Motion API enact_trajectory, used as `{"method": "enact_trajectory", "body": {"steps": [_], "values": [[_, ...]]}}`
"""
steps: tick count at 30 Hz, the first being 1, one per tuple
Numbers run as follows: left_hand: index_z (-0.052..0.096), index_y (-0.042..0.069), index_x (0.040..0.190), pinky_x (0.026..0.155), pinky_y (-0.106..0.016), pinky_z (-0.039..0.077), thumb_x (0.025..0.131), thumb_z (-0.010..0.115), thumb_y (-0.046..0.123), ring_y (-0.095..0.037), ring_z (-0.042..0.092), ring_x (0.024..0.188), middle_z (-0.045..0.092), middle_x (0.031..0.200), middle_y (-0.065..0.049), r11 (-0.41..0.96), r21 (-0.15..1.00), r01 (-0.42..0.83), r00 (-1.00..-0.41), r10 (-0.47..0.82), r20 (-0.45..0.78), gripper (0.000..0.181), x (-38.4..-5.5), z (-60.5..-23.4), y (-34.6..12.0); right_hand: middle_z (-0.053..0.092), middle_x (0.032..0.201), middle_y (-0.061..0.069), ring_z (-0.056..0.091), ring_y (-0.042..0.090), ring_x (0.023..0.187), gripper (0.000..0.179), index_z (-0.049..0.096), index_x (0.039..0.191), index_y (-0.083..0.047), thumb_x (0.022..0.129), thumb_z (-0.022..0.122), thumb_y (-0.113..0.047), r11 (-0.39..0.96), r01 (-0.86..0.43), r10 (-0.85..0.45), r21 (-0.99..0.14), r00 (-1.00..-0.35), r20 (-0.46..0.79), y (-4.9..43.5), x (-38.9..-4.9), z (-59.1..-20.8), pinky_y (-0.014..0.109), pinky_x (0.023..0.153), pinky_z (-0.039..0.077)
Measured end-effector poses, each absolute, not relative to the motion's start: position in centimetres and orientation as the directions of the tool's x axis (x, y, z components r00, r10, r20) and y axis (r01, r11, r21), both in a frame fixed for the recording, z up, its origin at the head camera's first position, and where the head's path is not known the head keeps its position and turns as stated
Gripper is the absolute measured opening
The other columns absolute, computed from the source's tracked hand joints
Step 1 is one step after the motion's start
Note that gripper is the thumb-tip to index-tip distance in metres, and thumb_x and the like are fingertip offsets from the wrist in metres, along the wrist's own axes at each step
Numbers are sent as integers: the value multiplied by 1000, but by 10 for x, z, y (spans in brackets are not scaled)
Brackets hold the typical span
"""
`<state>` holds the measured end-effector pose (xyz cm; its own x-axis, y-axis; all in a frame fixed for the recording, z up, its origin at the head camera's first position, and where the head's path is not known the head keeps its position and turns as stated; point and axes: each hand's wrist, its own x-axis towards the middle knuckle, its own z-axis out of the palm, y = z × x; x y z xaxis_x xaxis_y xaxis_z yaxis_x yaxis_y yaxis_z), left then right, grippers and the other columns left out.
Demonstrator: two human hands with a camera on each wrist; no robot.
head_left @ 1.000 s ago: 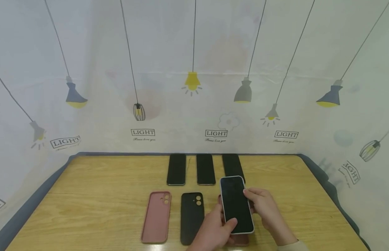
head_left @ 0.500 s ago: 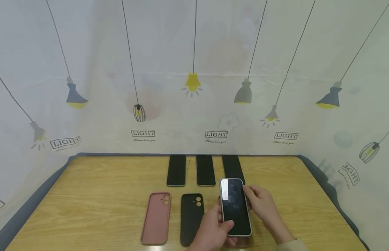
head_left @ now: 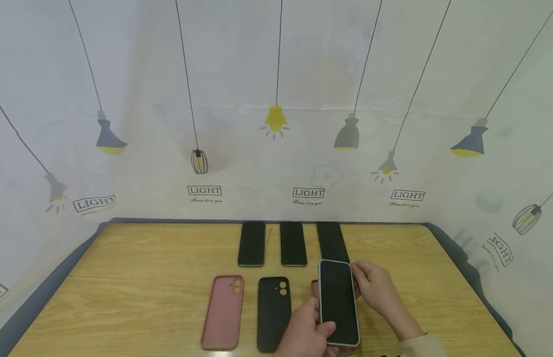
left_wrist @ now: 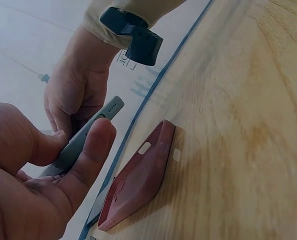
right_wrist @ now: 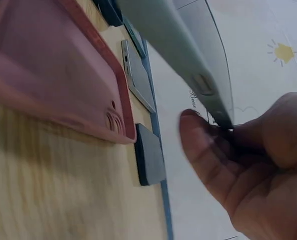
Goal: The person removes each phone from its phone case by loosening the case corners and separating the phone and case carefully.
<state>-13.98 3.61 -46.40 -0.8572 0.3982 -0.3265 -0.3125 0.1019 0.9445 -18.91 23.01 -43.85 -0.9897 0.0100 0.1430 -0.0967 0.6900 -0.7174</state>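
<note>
Both hands hold a smartphone (head_left: 338, 302) in a pale bluish case (left_wrist: 81, 145), screen up, raised over the table. My left hand (head_left: 305, 331) grips its lower left part, with the thumb over the front edge. At the upper right corner my right hand (head_left: 378, 287) pinches the case's edge between thumb and fingers, as the right wrist view also shows. Below lies an empty pink phone case (left_wrist: 138, 182), mostly hidden by the phone in the head view; its inside faces up. To the left are a black phone case (head_left: 274, 315) and another pink phone case (head_left: 222, 312).
Along the back of the wooden table (head_left: 138, 292) lie three dark phones in a row: a left one (head_left: 251, 244), a middle one (head_left: 293, 244) and a right one (head_left: 332, 242). A patterned white curtain (head_left: 241, 99) surrounds the table's back and sides.
The phone has come slightly nearer the front of the table and stands a little straighter. My right thumb has slid from the screen's edge to the upper right corner.
</note>
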Motion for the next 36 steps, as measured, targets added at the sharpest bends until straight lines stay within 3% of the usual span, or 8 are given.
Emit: {"method": "enact_trajectory", "body": {"steps": [6, 10, 16, 19, 25, 28, 36], "values": [[54, 8, 119, 67, -36, 60, 100, 65, 6, -20, 68, 79, 65, 98, -7, 176, 912, -371, -830, 377, -410, 21, -141, -463, 41, 61, 66, 1, 58, 11, 54, 22, 67, 94, 0, 107, 49, -2, 773, -132, -93, -621, -991, 95, 229, -190, -436, 26, 49, 47], [54, 8, 118, 70, -40, 60, 99, 68, 6, -21, 66, 85, 64, 100, -7, 207, 904, -373, -838, 343, -424, 24, -140, -463, 45, 64, 71, 3, 60, 13, 56, 21, 67, 97, 3, 105, 49, -1, 770, -104, -87, -629, -994, 59, 228, -189, -435, 27, 49, 49], [55, 7, 118, 69, -40, 59, 98, 69, 5, -20, 65, 85, 64, 99, -5, 218, 923, -316, -863, 339, -375, 25, -137, -461, 43, 70, 88, 10, 69, 21, 73, 29, 66, 113, 11, 109, 49, -12, 472, -3, -137, -882, -988, -70, 243, -191, -438, 33, 64, 61], [56, 7, 114, 66, -39, 59, 96, 70, 3, -19, 65, 81, 65, 94, -3, 223, 944, -243, -889, 339, -309, 24, -136, -461, 41, 72, 92, 12, 70, 19, 79, 35, 62, 118, 15, 111, 48, -17, 337, 51, -159, -940, -981, -111, 247, -190, -438, 33, 69, 62], [56, 8, 111, 65, -39, 59, 97, 70, 5, -19, 65, 76, 63, 91, -3, 246, 943, -222, -892, 340, -298, 20, -136, -460, 43, 71, 92, 7, 66, 13, 79, 32, 65, 117, 12, 111, 47, -14, 225, 149, 81, -963, -988, -133, 235, -184, -444, 29, 68, 59], [56, 8, 109, 66, -39, 58, 96, 71, 4, -19, 64, 77, 63, 90, -4, 265, 941, -209, -896, 334, -293, 21, -135, -460, 45, 70, 87, 5, 63, 11, 75, 31, 66, 114, 13, 111, 47, -11, 230, 143, 191, -963, -977, -100, 227, -180, -446, 26, 65, 57], [57, 6, 107, 66, -40, 59, 94, 72, 1, -19, 64, 77, 63, 86, -4, 263, 947, -182, -909, 322, -264, 21, -133, -458, 45, 63, 77, -1, 52, 9, 67, 32, 67, 112, 13, 110, 43, -8, 282, 135, 279, -950, -959, -54, 219, -176, -444, 22, 58, 45]]}}
